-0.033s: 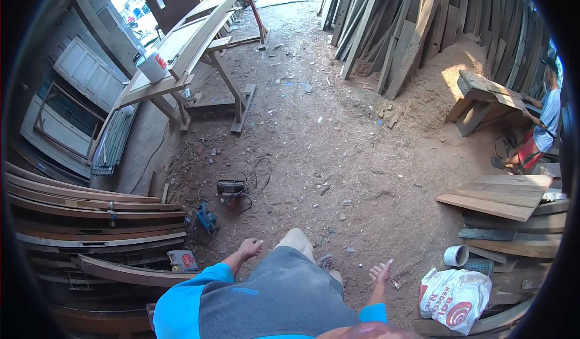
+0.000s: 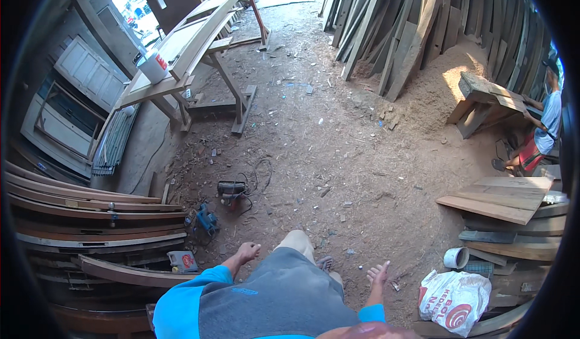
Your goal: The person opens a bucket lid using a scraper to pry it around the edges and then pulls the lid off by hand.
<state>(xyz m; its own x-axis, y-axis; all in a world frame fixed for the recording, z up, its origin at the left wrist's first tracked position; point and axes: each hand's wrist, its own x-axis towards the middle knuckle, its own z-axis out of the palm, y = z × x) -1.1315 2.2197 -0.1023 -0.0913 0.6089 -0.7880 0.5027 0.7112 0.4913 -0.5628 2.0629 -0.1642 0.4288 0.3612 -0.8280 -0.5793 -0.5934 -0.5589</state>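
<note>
My left hand (image 2: 248,252) hangs at my left side, loosely bent with nothing visible in it. Closest to it on the floor is a blue power tool (image 2: 206,219), with a dark corded power tool (image 2: 232,188) a little farther off. On the other side my right hand (image 2: 378,273) is held out from my body, fingers spread, holding nothing. To the right of that hand lies a white sack with red print (image 2: 454,301). Neither hand touches any object.
A long wooden workbench (image 2: 148,92) with a white bucket (image 2: 152,67) stands far left. Timber stacks (image 2: 90,218) line the near left. Planks (image 2: 417,43) lean far right beside a sawdust heap (image 2: 444,76). A person (image 2: 548,118) works at a wooden stand (image 2: 492,94).
</note>
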